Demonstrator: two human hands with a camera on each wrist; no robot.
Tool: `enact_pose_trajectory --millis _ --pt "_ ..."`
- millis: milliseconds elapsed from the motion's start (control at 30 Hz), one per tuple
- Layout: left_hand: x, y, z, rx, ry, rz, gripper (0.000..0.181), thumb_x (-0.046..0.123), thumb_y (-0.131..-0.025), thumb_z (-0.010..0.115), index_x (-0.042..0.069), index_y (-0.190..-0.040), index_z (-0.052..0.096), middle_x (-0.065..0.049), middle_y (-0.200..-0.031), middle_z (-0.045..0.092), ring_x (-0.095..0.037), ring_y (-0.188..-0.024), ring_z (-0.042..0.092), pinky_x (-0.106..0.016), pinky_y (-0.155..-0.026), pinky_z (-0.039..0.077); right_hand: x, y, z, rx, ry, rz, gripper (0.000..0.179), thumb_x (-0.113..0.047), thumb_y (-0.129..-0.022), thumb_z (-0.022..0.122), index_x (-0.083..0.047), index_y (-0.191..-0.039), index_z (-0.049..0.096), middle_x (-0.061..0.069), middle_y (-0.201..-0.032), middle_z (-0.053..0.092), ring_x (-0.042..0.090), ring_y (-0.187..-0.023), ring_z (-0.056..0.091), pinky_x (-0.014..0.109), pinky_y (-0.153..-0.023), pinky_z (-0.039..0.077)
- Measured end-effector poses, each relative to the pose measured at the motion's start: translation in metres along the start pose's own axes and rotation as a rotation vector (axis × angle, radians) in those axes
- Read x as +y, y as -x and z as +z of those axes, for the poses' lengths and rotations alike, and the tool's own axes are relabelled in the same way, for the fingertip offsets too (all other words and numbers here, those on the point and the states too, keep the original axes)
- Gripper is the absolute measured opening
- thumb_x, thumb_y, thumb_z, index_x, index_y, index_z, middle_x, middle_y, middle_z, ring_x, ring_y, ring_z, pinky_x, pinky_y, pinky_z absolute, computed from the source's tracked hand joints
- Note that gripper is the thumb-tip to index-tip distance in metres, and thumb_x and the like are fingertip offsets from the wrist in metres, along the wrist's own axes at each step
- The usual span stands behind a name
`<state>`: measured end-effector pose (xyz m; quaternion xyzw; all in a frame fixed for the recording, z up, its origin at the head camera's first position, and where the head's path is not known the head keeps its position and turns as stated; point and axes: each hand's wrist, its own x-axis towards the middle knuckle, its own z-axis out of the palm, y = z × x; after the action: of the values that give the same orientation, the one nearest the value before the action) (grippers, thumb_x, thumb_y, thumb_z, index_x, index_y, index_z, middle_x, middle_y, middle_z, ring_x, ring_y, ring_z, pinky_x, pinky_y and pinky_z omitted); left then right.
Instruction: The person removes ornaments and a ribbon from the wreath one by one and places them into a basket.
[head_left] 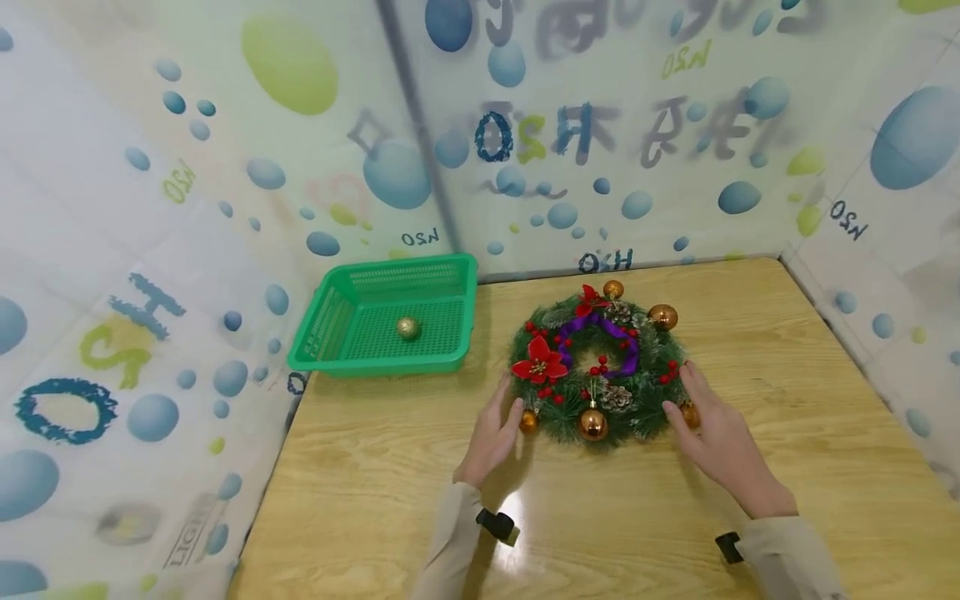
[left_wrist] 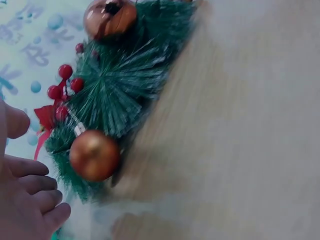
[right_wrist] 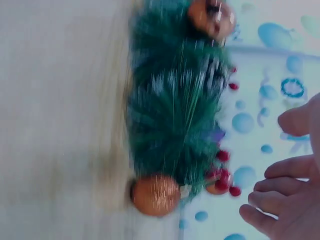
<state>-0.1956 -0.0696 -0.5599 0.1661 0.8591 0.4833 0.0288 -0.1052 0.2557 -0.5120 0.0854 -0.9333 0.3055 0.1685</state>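
A green Christmas wreath (head_left: 564, 421) lies on the table, dressed with red poinsettias (head_left: 539, 361), red berries, pine cones (head_left: 617, 397), copper baubles (head_left: 592, 424) and a purple ribbon (head_left: 632, 354) around its inner ring. At the wreath's left edge is my left hand (head_left: 491, 433), fingers extended, by a small orange bauble (left_wrist: 95, 155). My right hand (head_left: 723, 442) is at the right edge, its fingers fairly straight beside another bauble (right_wrist: 156, 195). Both wrist views show a gap between the fingers and the wreath. Neither hand grips anything.
A green plastic basket (head_left: 382, 367) stands at the back left of the wooden table (head_left: 600, 533), with one gold bauble (head_left: 408, 328) inside. Printed wall sheets with blue drops (head_left: 397, 177) border the table at the back and sides.
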Motion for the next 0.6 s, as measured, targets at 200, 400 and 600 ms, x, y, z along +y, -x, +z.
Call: enact_pose_trajectory --millis 200,400,600 --pt "0.005 0.009 0.012 0.006 -0.010 0.014 0.055 0.024 -0.108 0.047 -0.004 -0.154 0.035 -0.023 -0.160 0.036 -0.038 -0.149 0.035 -0.049 -0.124 0.029 0.023 -0.016 -0.001 0.002 0.021 -0.004 0.066 -0.022 -0.104 0.058 0.013 -0.153 0.031 0.039 -0.156 0.030 0.041 -0.072 0.069 0.059 -0.074 0.057" --pt "0.005 0.012 0.019 0.033 -0.018 0.041 0.056 0.017 -0.102 0.055 -0.007 -0.150 0.040 -0.026 -0.155 0.043 -0.041 -0.144 0.042 -0.051 -0.122 0.034 0.029 -0.021 0.009 0.005 0.001 -0.020 0.065 -0.023 -0.103 0.060 0.014 -0.150 0.035 0.037 -0.158 0.026 0.059 -0.142 0.030 0.076 -0.105 0.035" --pt "0.003 0.016 0.024 0.075 -0.038 0.065 0.058 0.009 -0.095 0.066 -0.008 -0.146 0.044 -0.029 -0.146 0.051 -0.042 -0.135 0.051 -0.053 -0.116 0.041 0.030 -0.020 0.024 0.123 0.042 -0.116 0.060 -0.022 -0.100 0.062 0.015 -0.144 0.044 0.037 -0.158 0.028 0.054 -0.150 0.018 0.069 -0.120 0.021"
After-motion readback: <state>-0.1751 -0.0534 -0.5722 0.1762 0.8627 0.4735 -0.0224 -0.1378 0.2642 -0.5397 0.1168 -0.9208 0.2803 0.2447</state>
